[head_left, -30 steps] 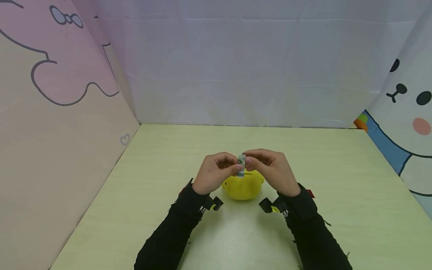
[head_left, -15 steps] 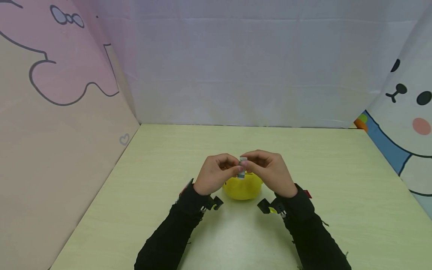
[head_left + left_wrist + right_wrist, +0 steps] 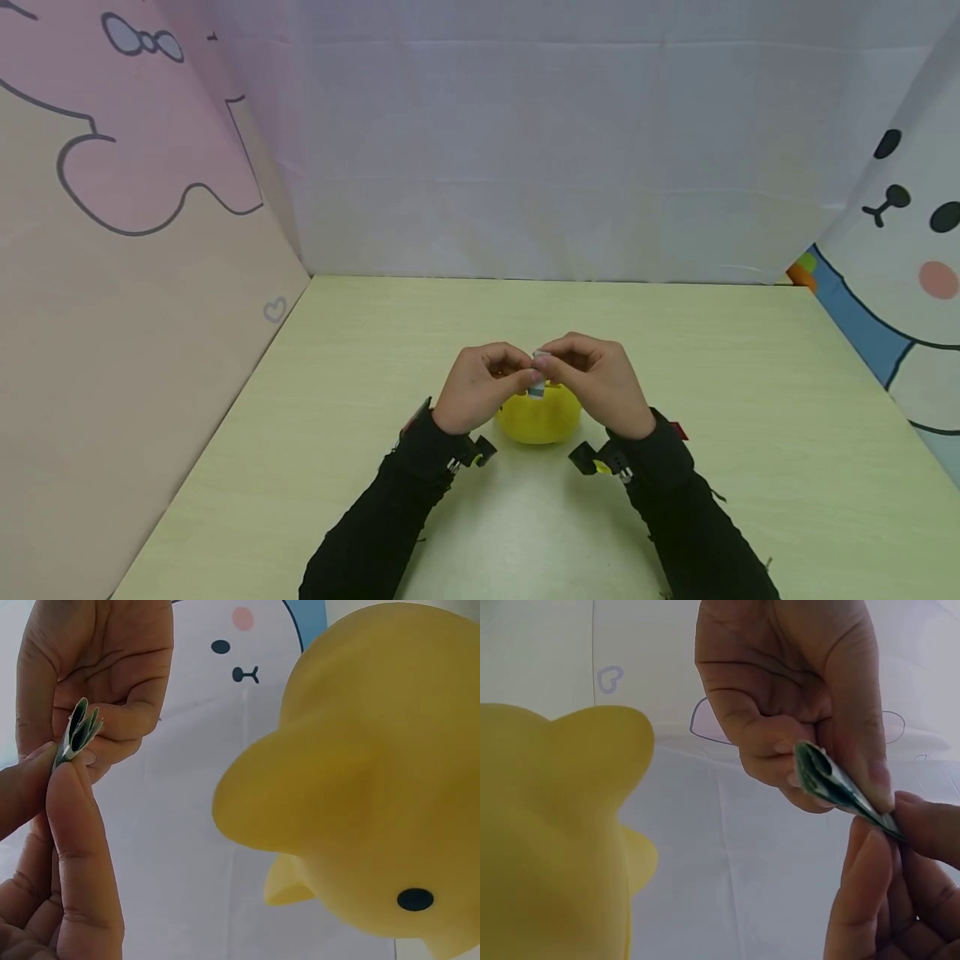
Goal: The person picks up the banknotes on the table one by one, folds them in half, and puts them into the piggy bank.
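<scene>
In the head view both hands meet over the middle of the table around a small folded banknote (image 3: 536, 389). My left hand (image 3: 480, 390) pinches it between thumb and fingers; my right hand (image 3: 600, 385) pinches it from the other side. The green-edged folds of the note (image 3: 829, 781) show in the right wrist view, loosely rolled at one end. Just below the hands stands a yellow animal-shaped money bank (image 3: 538, 419), with part of a dark slot on top. Its ears and a black eye appear on the bank (image 3: 375, 765) in the left wrist view. The note is apart from it.
The pale green table (image 3: 360, 350) surrounds the bank. A white curtain (image 3: 480, 150) rises behind it, with a pink printed panel (image 3: 172, 142) at left and a white cartoon-animal panel (image 3: 900, 283) at right.
The hands have sunk slightly and drawn a little closer together. The banknote is turned and folded smaller, with less of it showing. The bank appears to stay in place.
</scene>
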A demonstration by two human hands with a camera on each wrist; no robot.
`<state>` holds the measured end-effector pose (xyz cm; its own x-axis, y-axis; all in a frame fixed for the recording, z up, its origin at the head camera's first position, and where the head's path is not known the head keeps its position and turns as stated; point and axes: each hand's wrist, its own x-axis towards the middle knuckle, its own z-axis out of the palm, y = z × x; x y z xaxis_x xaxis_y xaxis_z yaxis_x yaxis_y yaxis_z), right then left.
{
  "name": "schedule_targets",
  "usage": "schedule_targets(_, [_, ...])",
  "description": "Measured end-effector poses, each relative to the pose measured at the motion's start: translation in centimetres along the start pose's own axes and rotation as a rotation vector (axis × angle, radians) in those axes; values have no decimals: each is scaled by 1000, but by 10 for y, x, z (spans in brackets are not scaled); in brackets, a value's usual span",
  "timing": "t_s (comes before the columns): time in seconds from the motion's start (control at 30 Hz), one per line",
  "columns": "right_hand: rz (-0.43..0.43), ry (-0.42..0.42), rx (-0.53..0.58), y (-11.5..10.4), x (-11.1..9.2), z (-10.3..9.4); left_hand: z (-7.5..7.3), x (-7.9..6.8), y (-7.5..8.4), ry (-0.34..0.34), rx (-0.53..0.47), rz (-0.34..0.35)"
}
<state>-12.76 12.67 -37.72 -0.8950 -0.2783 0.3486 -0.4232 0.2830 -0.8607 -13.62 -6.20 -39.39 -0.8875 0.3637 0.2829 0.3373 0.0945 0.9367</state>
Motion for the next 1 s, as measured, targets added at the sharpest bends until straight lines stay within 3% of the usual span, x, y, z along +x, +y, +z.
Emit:
schedule_targets(0.6, [-121, 39, -27, 2, -1, -6, 1, 0, 2, -52, -53, -36])
schedule_targets(1.0, [-138, 86, 10, 1, 1, -9, 1, 0, -2, -98, -3, -24])
